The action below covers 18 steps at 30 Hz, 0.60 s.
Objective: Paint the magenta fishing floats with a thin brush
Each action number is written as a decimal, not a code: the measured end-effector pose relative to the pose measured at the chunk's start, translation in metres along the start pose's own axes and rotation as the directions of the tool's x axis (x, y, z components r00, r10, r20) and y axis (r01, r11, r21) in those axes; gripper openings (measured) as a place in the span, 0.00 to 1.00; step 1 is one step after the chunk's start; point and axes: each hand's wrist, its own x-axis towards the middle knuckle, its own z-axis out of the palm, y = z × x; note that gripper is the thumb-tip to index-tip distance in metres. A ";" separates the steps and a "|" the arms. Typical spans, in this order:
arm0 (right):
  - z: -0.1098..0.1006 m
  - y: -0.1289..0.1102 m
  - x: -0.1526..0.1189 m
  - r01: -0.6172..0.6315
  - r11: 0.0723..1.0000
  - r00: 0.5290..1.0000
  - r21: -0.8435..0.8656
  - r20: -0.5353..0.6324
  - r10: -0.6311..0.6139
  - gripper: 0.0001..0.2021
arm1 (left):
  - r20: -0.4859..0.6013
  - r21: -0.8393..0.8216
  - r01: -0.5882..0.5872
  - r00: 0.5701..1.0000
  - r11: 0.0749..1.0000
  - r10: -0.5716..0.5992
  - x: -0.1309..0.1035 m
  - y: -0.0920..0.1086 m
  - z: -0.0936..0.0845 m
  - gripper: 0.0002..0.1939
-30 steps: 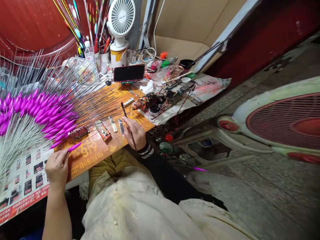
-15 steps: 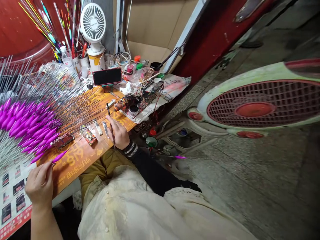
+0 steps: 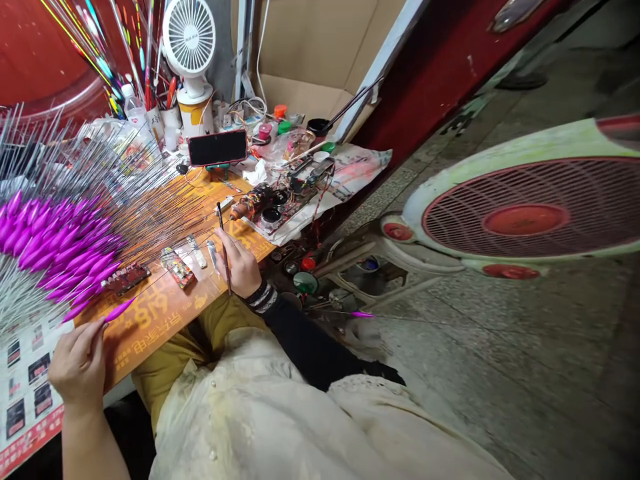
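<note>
Between the thumb and fingers of my left hand (image 3: 80,363) is the end of a purple fishing float (image 3: 120,310), tilted up over the table's front edge. My right hand (image 3: 241,263) pinches a slim dark paintbrush (image 3: 223,240), held nearly upright over the table. Beyond my left hand lies a thick pile of purple fishing floats (image 3: 60,247), their thin stems fanning out. Small paint-stained blocks (image 3: 179,268) lie between my hands. A black paint cup (image 3: 271,215) stands past my right hand.
An orange printed sheet (image 3: 150,333) covers the table. A phone (image 3: 218,148) stands before a small white fan (image 3: 189,37). Bottles, wires and jars crowd the back. A large floor fan (image 3: 525,217) stands to the right. One purple float (image 3: 361,315) sticks out beside my right arm.
The whole view has shifted slightly, with the table's back items now a little higher and further right. My hands keep the same holds on the float and the paintbrush.
</note>
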 end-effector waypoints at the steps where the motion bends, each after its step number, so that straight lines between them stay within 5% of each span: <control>1: 0.000 0.000 0.000 0.001 1.000 1.000 -0.005 -0.002 -0.002 0.29 | 0.005 0.003 -0.004 1.000 1.000 0.004 0.001 0.001 0.000 0.11; 13: 0.001 0.000 -0.011 0.013 1.000 0.997 0.028 -0.073 -0.011 0.27 | 0.077 -0.020 0.074 0.994 0.997 -0.072 -0.001 0.011 0.003 0.06; 18: -0.002 -0.017 -0.030 0.133 0.988 0.972 0.081 -0.205 -0.114 0.25 | 0.108 0.004 0.080 0.991 0.997 -0.080 -0.004 0.015 0.003 0.08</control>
